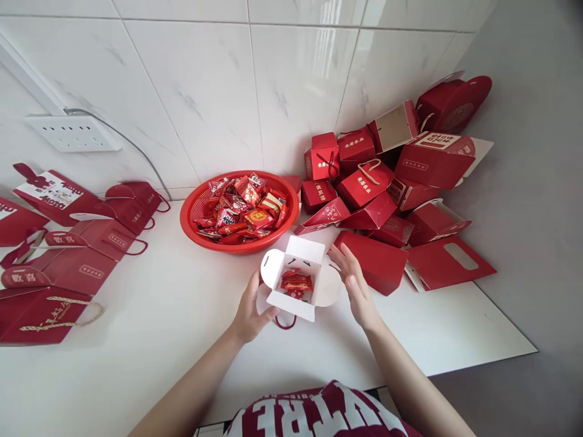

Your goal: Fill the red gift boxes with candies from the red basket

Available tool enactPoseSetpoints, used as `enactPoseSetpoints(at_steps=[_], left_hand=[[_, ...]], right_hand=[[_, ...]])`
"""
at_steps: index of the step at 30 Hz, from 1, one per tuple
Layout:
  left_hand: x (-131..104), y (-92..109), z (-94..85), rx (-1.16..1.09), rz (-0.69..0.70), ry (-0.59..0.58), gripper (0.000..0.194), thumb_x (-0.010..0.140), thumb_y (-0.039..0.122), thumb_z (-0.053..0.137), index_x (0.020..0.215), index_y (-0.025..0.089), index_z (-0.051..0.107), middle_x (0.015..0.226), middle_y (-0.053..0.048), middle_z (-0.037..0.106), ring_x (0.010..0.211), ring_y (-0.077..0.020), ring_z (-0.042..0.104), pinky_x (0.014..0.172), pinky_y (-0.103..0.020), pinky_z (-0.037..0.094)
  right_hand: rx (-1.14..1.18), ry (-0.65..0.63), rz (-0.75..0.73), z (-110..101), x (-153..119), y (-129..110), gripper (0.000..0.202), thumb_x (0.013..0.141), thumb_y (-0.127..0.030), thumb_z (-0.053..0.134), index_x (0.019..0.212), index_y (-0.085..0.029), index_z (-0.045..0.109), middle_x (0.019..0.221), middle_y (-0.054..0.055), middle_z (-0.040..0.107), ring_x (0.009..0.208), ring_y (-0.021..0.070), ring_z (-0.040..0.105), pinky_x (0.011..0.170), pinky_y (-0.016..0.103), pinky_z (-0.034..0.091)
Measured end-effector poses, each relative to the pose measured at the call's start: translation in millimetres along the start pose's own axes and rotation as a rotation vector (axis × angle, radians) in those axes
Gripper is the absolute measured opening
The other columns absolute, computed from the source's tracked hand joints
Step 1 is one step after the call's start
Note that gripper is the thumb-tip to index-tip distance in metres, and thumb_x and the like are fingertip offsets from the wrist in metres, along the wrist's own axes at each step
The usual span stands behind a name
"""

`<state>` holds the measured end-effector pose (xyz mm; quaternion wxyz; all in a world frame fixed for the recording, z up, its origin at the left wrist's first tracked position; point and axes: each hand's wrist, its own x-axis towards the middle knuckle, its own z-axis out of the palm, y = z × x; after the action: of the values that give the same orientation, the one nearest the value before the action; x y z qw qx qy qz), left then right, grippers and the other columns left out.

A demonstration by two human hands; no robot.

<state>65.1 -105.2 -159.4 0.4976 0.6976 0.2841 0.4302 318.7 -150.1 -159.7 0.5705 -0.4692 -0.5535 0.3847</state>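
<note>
A small gift box [291, 303] stands with its top up and its white flaps spread outward. Red wrapped candies [297, 281] lie inside it. My left hand [250, 309] grips the box at its left side, thumb toward the front flap. At the box's right, my right hand [357, 288] has its fingers stretched out beside the right rounded flap [328, 285]; whether they touch it I cannot tell. A dark red cord handle [285, 326] sticks out below the box.
Behind the box sits a red plastic basket [194, 233] full of wrapped candies. Red gift boxes [364, 182] are piled at the right against the wall, and a row of more boxes [77, 267] stands at the left. A white socket strip [73, 133] is on the tiled wall.
</note>
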Motion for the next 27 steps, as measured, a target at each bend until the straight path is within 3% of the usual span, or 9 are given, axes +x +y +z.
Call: enactPoseSetpoints(at_steps=[3, 7, 10, 14, 16, 21, 24, 27], left_hand=[[2, 5, 13.4, -0.122, -0.074, 0.057, 0.069, 0.09, 0.048, 0.058, 0.149, 0.02, 0.033, 0.146, -0.014, 0.045, 0.135, -0.0333, 0.043, 0.111, -0.046, 0.037], [8, 6, 19.1, -0.136, -0.164, 0.199, 0.058, 0.09, 0.043, 0.06, 0.141, 0.019, 0.045, 0.138, -0.013, 0.055, 0.129, -0.0298, 0.051, 0.107, -0.04, 0.042], [13, 7, 15.4, -0.128, -0.296, 0.281, 0.057, 0.086, 0.04, 0.067, 0.136, 0.02, 0.05, 0.13, -0.011, 0.063, 0.119, -0.0274, 0.06, 0.1, -0.036, 0.049], [16, 7, 8.2, -0.157, -0.406, 0.228, 0.047, 0.086, 0.039, 0.067, 0.126, 0.016, 0.059, 0.122, -0.012, 0.068, 0.11, -0.0278, 0.065, 0.093, -0.037, 0.053], [14, 3, 5.2, -0.122, -0.388, 0.236, 0.044, 0.085, 0.037, 0.067, 0.123, 0.016, 0.062, 0.121, -0.011, 0.069, 0.111, -0.0276, 0.065, 0.094, -0.037, 0.053], [13, -4, -1.4, -0.029, -0.317, 0.218, 0.037, 0.087, 0.03, 0.062, 0.121, 0.015, 0.065, 0.117, -0.01, 0.071, 0.109, -0.0261, 0.066, 0.095, -0.036, 0.053], [14, 9, -4.8, 0.132, -0.243, 0.149, 0.034, 0.092, 0.028, 0.055, 0.122, 0.016, 0.064, 0.118, -0.009, 0.07, 0.102, -0.023, 0.067, 0.091, -0.035, 0.054], [9, 31, -5.0, 0.425, -0.108, 0.106, 0.032, 0.096, 0.026, 0.048, 0.122, 0.021, 0.065, 0.12, -0.008, 0.069, 0.106, -0.0212, 0.065, 0.094, -0.034, 0.052]], right_hand=[[0.134, -0.083, 0.047, -1, 15, 2, 0.066, 0.097, -0.065, 0.019, 0.153, -0.03, 0.022, 0.152, 0.009, 0.042, 0.139, 0.0269, 0.041, 0.113, 0.052, 0.034], [0.094, -0.219, -0.034, 3, 10, -4, 0.076, 0.088, -0.078, 0.03, 0.144, -0.028, 0.04, 0.139, 0.01, 0.055, 0.127, 0.0309, 0.052, 0.107, 0.049, 0.04], [-0.013, -0.41, -0.141, 8, 1, -11, 0.088, 0.077, -0.087, 0.038, 0.14, -0.026, 0.047, 0.14, 0.012, 0.053, 0.125, 0.033, 0.052, 0.104, 0.048, 0.043], [-0.227, -0.539, -0.298, 14, -4, -14, 0.091, 0.068, -0.081, 0.062, 0.14, -0.025, 0.049, 0.145, 0.013, 0.049, 0.135, 0.0348, 0.041, 0.114, 0.052, 0.029], [-0.28, -0.531, -0.318, 18, -5, -12, 0.082, 0.071, -0.073, 0.068, 0.137, -0.026, 0.053, 0.141, 0.011, 0.052, 0.135, 0.0332, 0.04, 0.115, 0.051, 0.028], [-0.255, -0.389, -0.27, 34, -9, -8, 0.033, 0.094, -0.053, 0.053, 0.112, -0.028, 0.066, 0.123, 0.008, 0.061, 0.123, 0.0268, 0.048, 0.11, 0.047, 0.036], [-0.251, -0.293, -0.213, 46, -11, -8, 0.019, 0.098, -0.037, 0.05, 0.1, -0.027, 0.066, 0.109, 0.006, 0.063, 0.116, 0.0248, 0.05, 0.104, 0.045, 0.041], [-0.223, -0.213, -0.153, 58, -14, -7, 0.012, 0.098, -0.031, 0.051, 0.1, -0.025, 0.061, 0.103, 0.006, 0.061, 0.108, 0.0237, 0.053, 0.096, 0.042, 0.046]])
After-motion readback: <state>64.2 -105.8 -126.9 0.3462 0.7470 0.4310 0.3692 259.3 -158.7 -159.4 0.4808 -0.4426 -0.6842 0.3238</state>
